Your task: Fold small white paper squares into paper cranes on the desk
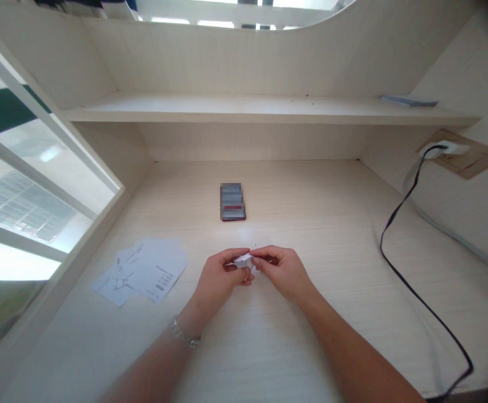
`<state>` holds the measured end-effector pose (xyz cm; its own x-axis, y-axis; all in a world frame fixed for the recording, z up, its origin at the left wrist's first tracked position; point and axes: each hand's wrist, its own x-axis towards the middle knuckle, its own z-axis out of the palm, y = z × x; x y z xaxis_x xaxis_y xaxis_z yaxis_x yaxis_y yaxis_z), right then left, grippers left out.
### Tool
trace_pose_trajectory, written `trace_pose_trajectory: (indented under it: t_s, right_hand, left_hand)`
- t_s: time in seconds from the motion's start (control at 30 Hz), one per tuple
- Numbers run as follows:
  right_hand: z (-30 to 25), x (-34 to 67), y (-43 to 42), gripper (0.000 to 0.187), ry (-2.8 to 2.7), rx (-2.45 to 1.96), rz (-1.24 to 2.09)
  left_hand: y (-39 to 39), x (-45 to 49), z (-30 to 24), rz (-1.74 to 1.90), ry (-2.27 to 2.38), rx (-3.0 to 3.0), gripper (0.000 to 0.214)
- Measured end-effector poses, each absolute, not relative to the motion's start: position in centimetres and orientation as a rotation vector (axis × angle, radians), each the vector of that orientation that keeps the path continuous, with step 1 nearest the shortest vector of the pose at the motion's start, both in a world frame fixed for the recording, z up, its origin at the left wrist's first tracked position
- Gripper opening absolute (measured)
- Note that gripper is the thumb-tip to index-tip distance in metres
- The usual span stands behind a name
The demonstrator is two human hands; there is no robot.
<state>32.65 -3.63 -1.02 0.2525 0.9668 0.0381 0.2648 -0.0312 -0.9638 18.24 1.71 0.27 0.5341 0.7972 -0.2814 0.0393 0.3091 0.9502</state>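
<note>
Between my two hands, over the middle of the desk, is a small folded piece of white paper. The fingers and thumb of my left hand are closed round its left side. At its right end my right hand pinches the edge between thumb and fingertips. My fingers cover part of the paper, so its full shape is hidden. Loose white paper sheets with printed lines and marks lie overlapping on the desk, left of my left hand.
A smartphone-like dark rectangle, pixelated, lies beyond my hands. A black cable runs down the right side from a wall socket. Above the desk is a shelf bearing a flat object. Window bars stand at the left.
</note>
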Motion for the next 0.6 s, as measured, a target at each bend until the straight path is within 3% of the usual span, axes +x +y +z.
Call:
trace_pose_trajectory:
  t_s: [0.6]
  right_hand:
    - [-0.87,32.11,-3.6,0.014,-1.201,-1.523,0.822]
  left_hand:
    - [1.67,18.25,0.12,0.661,0.968,1.312,0.029]
